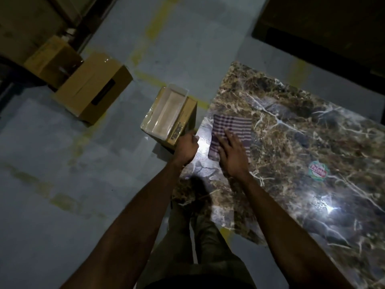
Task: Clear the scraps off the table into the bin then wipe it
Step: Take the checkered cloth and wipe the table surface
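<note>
So the right hand [232, 152] is lying flat on a striped checked cloth [233, 130], fingers straight and spread a bit, pressing it onto the marble-pattern table [291, 126]. The cloth sits near the table's 9 o'clock edge, folded into a rough rectangle, and the hand covers its near corner.

Left hand [186, 146] is right at that same table edge, at about 9 o'clock from the cloth. Its fingers look curled in, with something small and pale peeking out by the knuckles, but it's too blurry to tell what it is or if it's actually pinched.

Just past the left hand, on the floor against the table's edge, there's a cardboard box [183, 124] with a clear plastic tray [166, 110] sitting on top, looks like the bin. Further out at 10 o'clock there's a bigger cardboard carton [93, 88] on the grey floor [62, 163], and another one behind it.

Also a round red-and-green sticker [318, 171] on the tabletop, off at 3 o'clock from the right hand.
</note>
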